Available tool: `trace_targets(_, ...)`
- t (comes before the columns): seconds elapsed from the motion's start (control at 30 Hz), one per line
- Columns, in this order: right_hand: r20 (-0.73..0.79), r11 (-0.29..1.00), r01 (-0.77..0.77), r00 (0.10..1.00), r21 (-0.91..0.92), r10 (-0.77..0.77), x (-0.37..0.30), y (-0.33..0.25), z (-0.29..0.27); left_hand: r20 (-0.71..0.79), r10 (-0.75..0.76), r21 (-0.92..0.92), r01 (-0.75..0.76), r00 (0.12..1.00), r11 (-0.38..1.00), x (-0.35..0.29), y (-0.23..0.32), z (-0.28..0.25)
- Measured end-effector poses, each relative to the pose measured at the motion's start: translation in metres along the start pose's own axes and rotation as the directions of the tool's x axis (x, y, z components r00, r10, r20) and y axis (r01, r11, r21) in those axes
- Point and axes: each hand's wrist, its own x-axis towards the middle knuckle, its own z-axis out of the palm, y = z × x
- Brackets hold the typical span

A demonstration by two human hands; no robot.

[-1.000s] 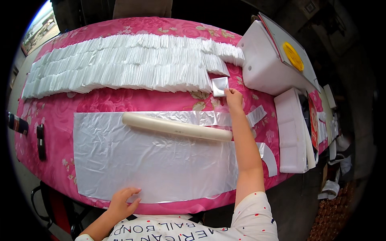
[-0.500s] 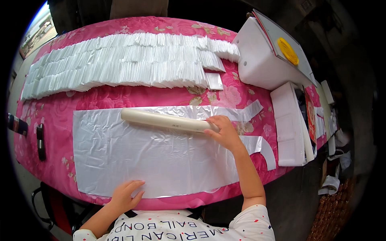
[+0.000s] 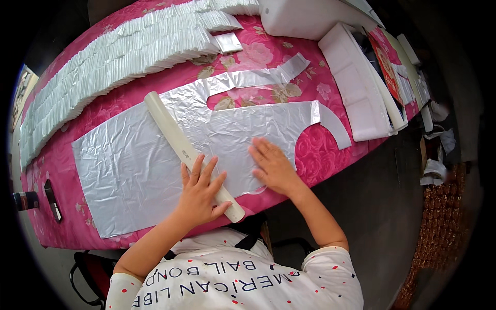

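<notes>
A thin, silvery-white plastic sheet (image 3: 113,170), shaped like a disposable apron with strap-like ends and cut-outs on its right, lies spread and slightly wrinkled. Across it, slanting from far left to near right, rests a cream-coloured tube (image 3: 173,132), its near end at the table's front edge. My left hand (image 3: 199,194) lies on the tube's near half, fingers spread and thumb by its near end. Further right, my right hand (image 3: 274,168) is stretched flat over the sheet, holding nothing; it is slightly blurred.
Rows of folded white plastic packets (image 3: 134,57) stand at the far left. A white foam box (image 3: 356,93) sits at the right, with a larger white box (image 3: 294,18) behind. A black phone-like object (image 3: 52,201) and dark cylinder (image 3: 26,200) are at the left edge.
The tube has swung from lying along the sheet's far side to a slant across it. My right hand has let it go; my left hand has come onto it. The view has shifted.
</notes>
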Motion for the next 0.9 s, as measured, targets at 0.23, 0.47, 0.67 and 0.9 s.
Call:
trace_targets(0.23, -0.355, 0.894, -0.437, 0.854, -0.094, 0.381, -0.051, 0.156, -0.029, 0.156, 0.126, -0.017, -0.125, 0.98, 0.992, 0.02, 0.027, 0.003)
trace_targets(0.47, -0.537, 0.817, -0.573, 0.668, 0.071, 0.515, -0.058, 0.171, -0.046, 0.176, 0.119, 0.0, -0.12, 0.977, 0.993, 0.022, 0.03, 0.003)
trace_targets(0.67, -0.639, 0.84, -0.542, 0.648, -0.004, 0.414, -0.042, 0.123, -0.075, 0.19, 0.141, -0.034, -0.137, 0.972, 0.99, 0.02, 0.033, 0.007)
trace_targets(0.9, -0.355, 0.9, -0.081, 0.901, 0.428, 0.25, 0.001, -0.051, -0.068, -0.042, -0.113, -0.714, 0.05, 0.993, 0.699, 0.015, 0.037, -0.005)
